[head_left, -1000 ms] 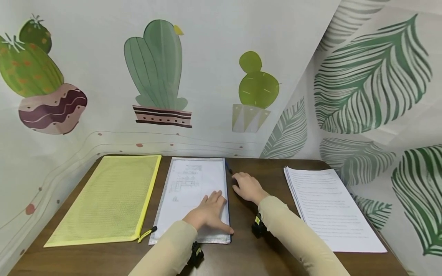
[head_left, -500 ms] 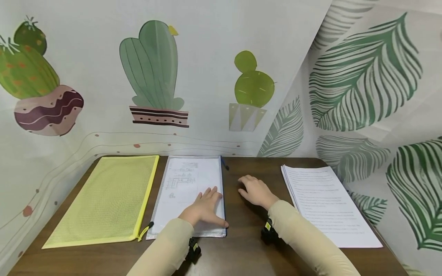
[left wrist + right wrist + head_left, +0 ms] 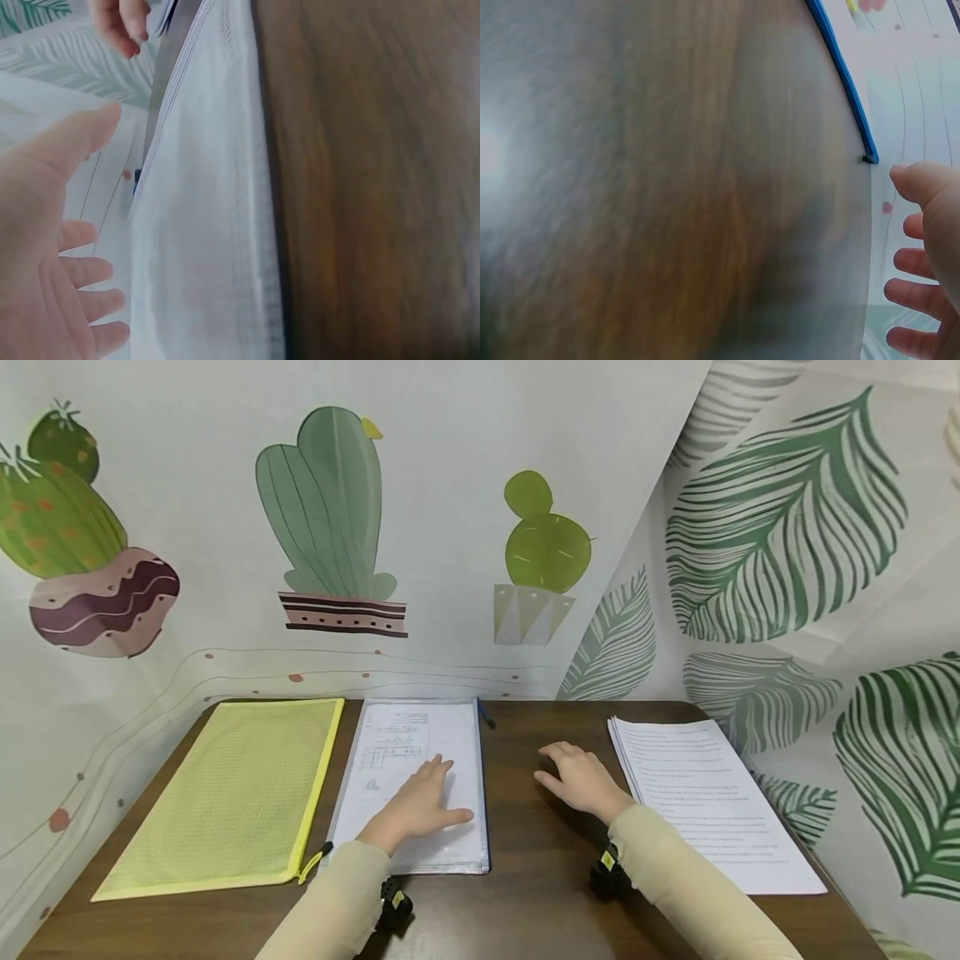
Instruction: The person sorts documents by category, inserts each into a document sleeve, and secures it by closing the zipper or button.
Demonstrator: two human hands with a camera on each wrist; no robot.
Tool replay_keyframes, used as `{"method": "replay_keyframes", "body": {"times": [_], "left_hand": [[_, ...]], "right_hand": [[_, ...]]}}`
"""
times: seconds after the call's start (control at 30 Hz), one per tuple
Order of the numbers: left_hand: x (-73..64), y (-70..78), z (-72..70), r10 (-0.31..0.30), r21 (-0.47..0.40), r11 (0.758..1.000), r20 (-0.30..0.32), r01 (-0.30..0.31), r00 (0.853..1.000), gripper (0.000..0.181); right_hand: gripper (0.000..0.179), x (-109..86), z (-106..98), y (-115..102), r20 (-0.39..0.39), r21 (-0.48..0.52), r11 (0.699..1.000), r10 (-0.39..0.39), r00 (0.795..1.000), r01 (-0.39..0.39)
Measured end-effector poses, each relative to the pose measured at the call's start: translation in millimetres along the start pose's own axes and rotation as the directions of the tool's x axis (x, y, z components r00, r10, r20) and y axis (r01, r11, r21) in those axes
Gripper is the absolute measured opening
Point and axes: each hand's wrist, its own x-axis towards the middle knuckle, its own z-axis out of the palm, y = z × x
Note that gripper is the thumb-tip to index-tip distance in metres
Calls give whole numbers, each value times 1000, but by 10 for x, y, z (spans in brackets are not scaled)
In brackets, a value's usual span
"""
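A clear zip document pouch (image 3: 459,793) with a blue-edged right side lies on the table, a sheet with a printed drawing showing through it. My left hand (image 3: 417,802) is over the pouch, fingers and thumb spread, holding nothing. In the left wrist view a gap shows between that hand (image 3: 45,225) and the pouch (image 3: 210,187). To the right of the pouch, my right hand (image 3: 583,780) hovers above the bare wood, fingers relaxed and nothing in them. A blue zipper pull (image 3: 487,717) hangs off the pouch's far right corner.
At the left lies a yellow mesh zip pouch (image 3: 225,793), its pull (image 3: 315,863) near the clear pouch. A stack of printed papers (image 3: 705,793) rests at the right of the brown table (image 3: 525,893). Behind stands a cactus-patterned wall cover (image 3: 450,527).
My left hand has lifted off the pouch's right edge and shifted left. The right hand has moved from beside the zipper pull toward the papers.
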Motion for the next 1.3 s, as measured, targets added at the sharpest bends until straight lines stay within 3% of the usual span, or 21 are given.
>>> {"method": "replay_keyframes", "body": {"times": [0.27,0.43,0.63,0.93,1.3], "left_hand": [[-122,-166,-125,-64,8,998,-102,65,993,87],[-196,-247,-202,-103,11,994,-128,105,986,86],[-293,-389,-289,-143,31,988,-167,150,976,85],[-415,-545,-404,-174,39,982,-194,184,966,83],[-496,-734,-471,-206,35,975,-212,218,955,83]], "right_hand": [[48,-159,-39,178,-61,-12,1000,21,998,-22],[49,-278,-105,288,-122,7,999,35,992,-34],[50,-418,-176,457,-124,26,995,98,987,-95],[52,-535,-252,692,-147,50,986,167,975,-162],[50,-817,-357,896,-145,51,961,275,950,-271]]}}
